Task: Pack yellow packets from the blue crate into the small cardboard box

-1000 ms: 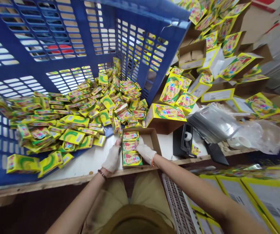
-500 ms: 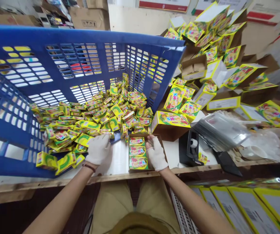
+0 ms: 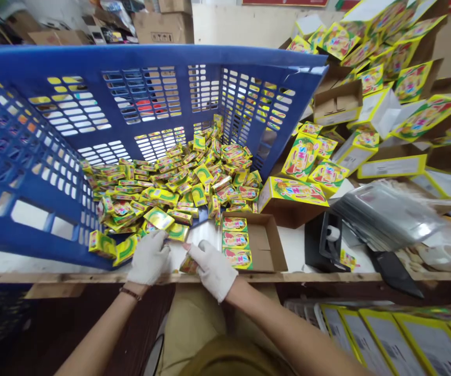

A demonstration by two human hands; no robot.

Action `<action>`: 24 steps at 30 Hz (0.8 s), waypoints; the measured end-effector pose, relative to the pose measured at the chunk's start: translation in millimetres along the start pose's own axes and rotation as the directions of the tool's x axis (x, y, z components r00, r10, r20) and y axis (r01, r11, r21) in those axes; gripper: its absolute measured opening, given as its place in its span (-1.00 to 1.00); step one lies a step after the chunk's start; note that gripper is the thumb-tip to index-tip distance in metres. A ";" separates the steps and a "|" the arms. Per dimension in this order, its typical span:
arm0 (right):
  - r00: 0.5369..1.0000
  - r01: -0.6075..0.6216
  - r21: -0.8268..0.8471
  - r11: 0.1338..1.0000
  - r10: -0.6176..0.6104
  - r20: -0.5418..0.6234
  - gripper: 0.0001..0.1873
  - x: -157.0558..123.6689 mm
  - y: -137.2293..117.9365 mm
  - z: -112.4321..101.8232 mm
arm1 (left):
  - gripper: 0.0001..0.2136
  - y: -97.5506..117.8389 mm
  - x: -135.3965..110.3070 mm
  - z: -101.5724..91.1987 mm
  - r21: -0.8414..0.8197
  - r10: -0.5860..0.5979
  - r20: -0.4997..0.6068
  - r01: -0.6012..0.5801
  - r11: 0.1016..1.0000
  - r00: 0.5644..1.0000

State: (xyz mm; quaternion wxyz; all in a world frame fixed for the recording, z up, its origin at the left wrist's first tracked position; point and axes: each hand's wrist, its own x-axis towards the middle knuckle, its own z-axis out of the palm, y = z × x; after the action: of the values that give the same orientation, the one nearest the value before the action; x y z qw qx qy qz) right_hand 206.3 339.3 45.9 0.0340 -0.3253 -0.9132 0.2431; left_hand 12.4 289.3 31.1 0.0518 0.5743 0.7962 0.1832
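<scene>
My left hand (image 3: 149,258), in a white glove, has its fingers curled at the front edge of a heap of small yellow-green boxes (image 3: 198,194). Its fingertips meet a tilted small yellow box (image 3: 158,218); what lies inside the grip is hidden. My right hand (image 3: 213,269), gloved with bare fingertips, pinches another small box (image 3: 188,264) just above the front of the table. Beside that hand lies an open cardboard display box (image 3: 264,241), with three small boxes (image 3: 236,240) in a column along its left side.
A blue slatted basket (image 3: 162,55) lies tipped around the heap. Empty display boxes (image 3: 298,194) pile up at right. Nearby are a black tape dispenser (image 3: 319,245) and clear plastic sheets (image 3: 390,214). The wooden table edge (image 3: 92,278) runs along the front.
My right hand has left the display box and moved left, now with a small box in its fingers. The left hand has drawn back slightly toward me. The view has shifted left.
</scene>
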 end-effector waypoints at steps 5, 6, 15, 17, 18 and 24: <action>0.999 -0.046 0.033 0.998 0.046 0.002 -0.53 -10.7 -12.6 16.3 | -0.68 -17.8 15.3 10.0 0.392 0.172 0.040 -0.173 0.904 0.984; 0.999 -0.040 0.068 0.997 0.041 -0.008 -0.55 -10.6 -11.7 17.5 | -0.69 -17.3 16.7 13.4 0.412 0.196 0.029 -0.190 0.891 0.980; 0.988 -0.118 0.378 0.918 0.147 -0.051 -0.80 -6.1 -1.1 10.4 | -0.71 -14.9 20.8 21.2 0.337 0.294 -0.037 -0.265 0.903 0.955; 0.988 -0.122 0.366 0.922 0.147 -0.041 -0.87 -6.0 -5.9 6.0 | -0.72 -12.8 28.3 22.9 0.201 0.319 -0.013 -0.310 0.929 0.948; 0.987 -0.128 0.382 0.915 0.156 -0.042 -0.88 -6.5 -8.0 4.8 | -0.74 -10.6 32.6 23.3 0.073 0.300 -0.017 -0.298 0.952 0.954; 0.880 -0.285 0.685 0.670 0.466 -0.090 -0.69 -9.2 -6.8 22.7 | -0.86 14.6 33.0 21.0 -0.569 -0.089 -0.049 0.046 0.821 0.995</action>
State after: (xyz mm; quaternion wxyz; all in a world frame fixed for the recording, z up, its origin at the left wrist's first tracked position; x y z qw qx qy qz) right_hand 204.7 319.5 29.9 0.2124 -0.5034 -0.6694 0.5034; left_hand 20.6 329.0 21.0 0.1972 0.4972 0.7271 0.4304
